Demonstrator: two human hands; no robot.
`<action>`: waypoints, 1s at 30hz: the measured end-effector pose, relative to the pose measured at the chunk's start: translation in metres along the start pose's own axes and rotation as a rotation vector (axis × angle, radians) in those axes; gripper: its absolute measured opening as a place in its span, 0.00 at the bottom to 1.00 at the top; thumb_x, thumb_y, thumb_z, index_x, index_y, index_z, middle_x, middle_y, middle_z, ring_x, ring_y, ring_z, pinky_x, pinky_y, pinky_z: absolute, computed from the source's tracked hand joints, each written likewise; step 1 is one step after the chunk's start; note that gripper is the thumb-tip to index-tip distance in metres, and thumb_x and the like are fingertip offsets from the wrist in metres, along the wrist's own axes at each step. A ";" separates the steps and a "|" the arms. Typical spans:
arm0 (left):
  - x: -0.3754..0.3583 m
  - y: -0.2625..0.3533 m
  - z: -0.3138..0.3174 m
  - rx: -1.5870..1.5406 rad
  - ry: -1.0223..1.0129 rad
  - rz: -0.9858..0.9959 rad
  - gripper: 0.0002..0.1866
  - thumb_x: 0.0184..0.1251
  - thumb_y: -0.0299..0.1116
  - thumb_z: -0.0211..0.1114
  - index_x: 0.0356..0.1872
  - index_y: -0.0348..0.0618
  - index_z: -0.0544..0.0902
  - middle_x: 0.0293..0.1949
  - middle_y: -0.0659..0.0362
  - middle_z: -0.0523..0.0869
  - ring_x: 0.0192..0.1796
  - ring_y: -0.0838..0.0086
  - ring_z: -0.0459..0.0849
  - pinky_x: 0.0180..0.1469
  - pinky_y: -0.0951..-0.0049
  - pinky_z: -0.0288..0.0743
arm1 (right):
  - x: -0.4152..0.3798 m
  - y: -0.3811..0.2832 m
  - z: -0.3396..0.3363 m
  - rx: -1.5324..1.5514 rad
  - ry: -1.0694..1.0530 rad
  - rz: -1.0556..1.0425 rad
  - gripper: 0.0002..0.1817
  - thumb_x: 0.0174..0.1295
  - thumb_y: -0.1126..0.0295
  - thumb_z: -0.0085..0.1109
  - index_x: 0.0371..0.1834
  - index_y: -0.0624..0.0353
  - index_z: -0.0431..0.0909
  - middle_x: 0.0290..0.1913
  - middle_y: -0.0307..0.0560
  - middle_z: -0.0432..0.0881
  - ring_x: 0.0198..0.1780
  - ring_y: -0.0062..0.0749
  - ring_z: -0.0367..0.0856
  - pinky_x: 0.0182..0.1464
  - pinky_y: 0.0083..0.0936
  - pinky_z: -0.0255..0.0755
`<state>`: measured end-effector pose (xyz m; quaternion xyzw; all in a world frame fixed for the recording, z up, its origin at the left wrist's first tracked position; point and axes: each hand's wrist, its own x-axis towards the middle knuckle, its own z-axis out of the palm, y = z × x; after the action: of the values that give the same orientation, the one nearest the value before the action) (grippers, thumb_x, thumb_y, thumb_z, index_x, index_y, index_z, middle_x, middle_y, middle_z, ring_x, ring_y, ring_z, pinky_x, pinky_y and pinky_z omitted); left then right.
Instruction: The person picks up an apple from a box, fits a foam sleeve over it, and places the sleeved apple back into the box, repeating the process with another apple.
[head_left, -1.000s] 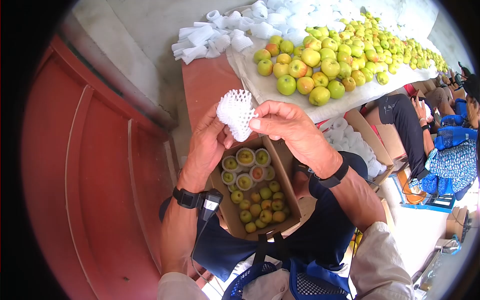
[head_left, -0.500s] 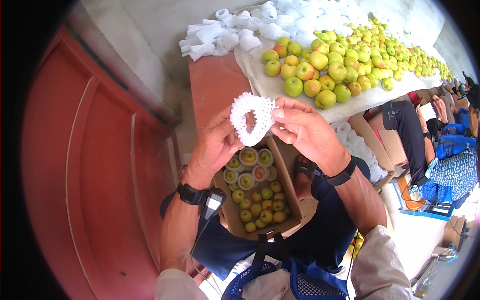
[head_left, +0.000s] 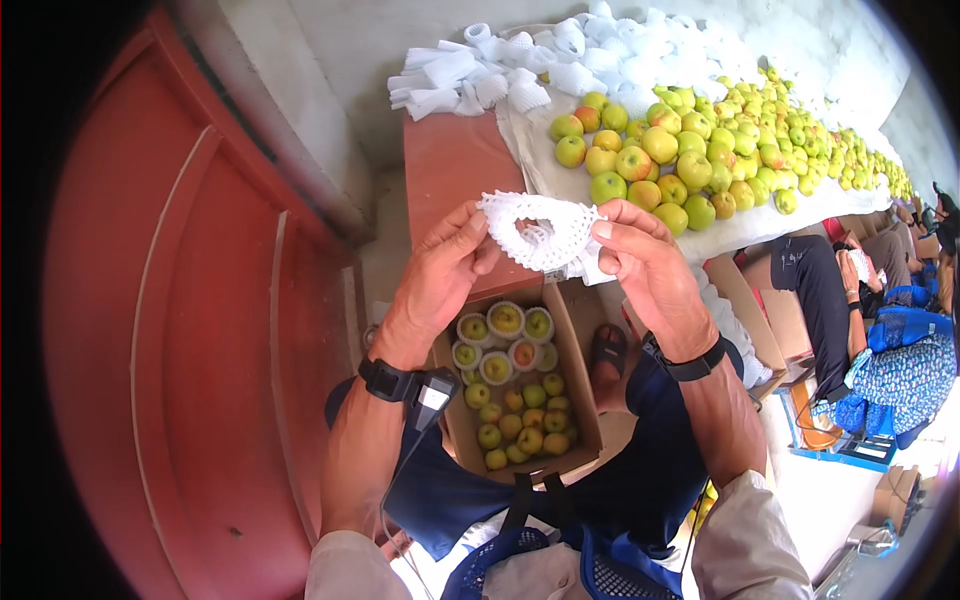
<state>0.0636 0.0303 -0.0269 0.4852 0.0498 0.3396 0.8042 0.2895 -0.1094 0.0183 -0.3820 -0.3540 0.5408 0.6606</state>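
Observation:
Between both hands a white foam fruit net (head_left: 565, 240) is held stretched, its ring-like opening facing up toward me. My left hand (head_left: 440, 270) pinches its left edge. My right hand (head_left: 650, 265) grips the right edge between thumb and fingers. Beneath them, between my legs, a cardboard box (head_left: 582, 385) holds apples; those toward the far end sit in white foam nets, while the bare apples (head_left: 520, 420) fill the nearer part.
On the red table (head_left: 450, 165), a heap of foam nets (head_left: 570, 55) lies behind many loose apples (head_left: 690, 150) on a white cloth. A red door (head_left: 170, 350) stands at left. Another person (head_left: 890, 350) sits at right, near another cardboard box (head_left: 745, 300).
The foam net has been pulled wider, its opening now flatter and broader. My right hand has shifted right, away from my left. The view has turned slightly.

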 end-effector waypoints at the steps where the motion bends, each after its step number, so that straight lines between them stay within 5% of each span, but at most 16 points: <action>1: 0.000 0.001 0.003 0.000 0.000 0.005 0.19 0.84 0.37 0.56 0.65 0.38 0.79 0.50 0.63 0.86 0.45 0.81 0.79 0.44 0.78 0.67 | 0.000 0.001 -0.001 0.005 0.001 -0.007 0.01 0.69 0.72 0.64 0.40 0.55 0.84 0.38 0.29 0.82 0.35 0.09 0.67 0.36 0.14 0.59; 3: 0.000 0.003 0.013 0.090 0.124 0.060 0.14 0.85 0.37 0.56 0.57 0.40 0.82 0.50 0.63 0.85 0.49 0.78 0.76 0.55 0.75 0.69 | 0.002 0.004 -0.002 0.019 0.002 -0.016 0.01 0.69 0.72 0.64 0.40 0.55 0.84 0.38 0.29 0.82 0.36 0.10 0.69 0.37 0.14 0.60; 10: 0.002 0.009 0.026 -0.147 0.110 0.083 0.17 0.82 0.35 0.57 0.62 0.37 0.80 0.55 0.58 0.85 0.59 0.69 0.79 0.74 0.63 0.65 | 0.008 0.028 0.002 0.221 -0.070 0.094 0.02 0.69 0.71 0.64 0.41 0.54 0.82 0.40 0.32 0.82 0.43 0.15 0.75 0.40 0.19 0.66; 15: 0.001 0.008 0.020 -0.174 0.014 0.090 0.12 0.84 0.37 0.54 0.52 0.39 0.79 0.43 0.59 0.82 0.51 0.68 0.79 0.64 0.62 0.71 | 0.010 0.038 0.007 0.257 -0.063 0.166 0.02 0.69 0.72 0.63 0.41 0.54 0.80 0.42 0.33 0.82 0.45 0.18 0.77 0.41 0.21 0.67; 18: 0.003 0.004 0.023 -0.179 0.018 0.120 0.14 0.85 0.40 0.54 0.55 0.40 0.79 0.40 0.59 0.82 0.46 0.70 0.80 0.57 0.65 0.74 | 0.012 0.040 0.007 0.315 -0.056 0.168 0.02 0.68 0.73 0.62 0.41 0.53 0.79 0.43 0.34 0.82 0.46 0.21 0.77 0.42 0.22 0.67; 24: 0.001 0.002 0.027 -0.167 0.059 0.047 0.11 0.84 0.40 0.53 0.47 0.43 0.76 0.34 0.64 0.76 0.37 0.75 0.74 0.46 0.72 0.70 | 0.013 0.040 0.016 0.480 -0.097 0.112 0.02 0.68 0.73 0.61 0.41 0.53 0.79 0.45 0.37 0.82 0.48 0.26 0.78 0.46 0.26 0.69; 30: 0.006 -0.008 0.027 -0.245 -0.021 0.082 0.11 0.84 0.40 0.55 0.51 0.44 0.76 0.32 0.66 0.76 0.31 0.81 0.73 0.42 0.77 0.69 | 0.015 0.043 0.022 0.615 -0.185 0.123 0.03 0.69 0.73 0.60 0.43 0.54 0.79 0.46 0.40 0.82 0.48 0.29 0.78 0.47 0.27 0.70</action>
<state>0.0835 0.0116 -0.0182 0.3887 -0.0206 0.3707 0.8433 0.2537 -0.0866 -0.0094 -0.1346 -0.2091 0.6937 0.6760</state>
